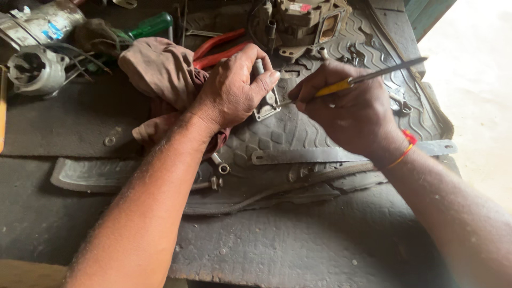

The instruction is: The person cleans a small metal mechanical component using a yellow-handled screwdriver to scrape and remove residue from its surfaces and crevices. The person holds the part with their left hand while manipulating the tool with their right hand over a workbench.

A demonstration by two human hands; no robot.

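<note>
Steadiness is counting most in the head view: left hand [234, 88] is pinching the small metal part [268, 102] above the rubber-matted surface [320, 234], right hand [346, 109] is clenching the yellow-handled tool [368, 78], so its tip should be kept square against the part.

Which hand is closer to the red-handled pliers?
Left. The left hand sits right beside the red-handled pliers, nearly touching them; the right hand is farther off, holding a yellow-handled tool.
</note>
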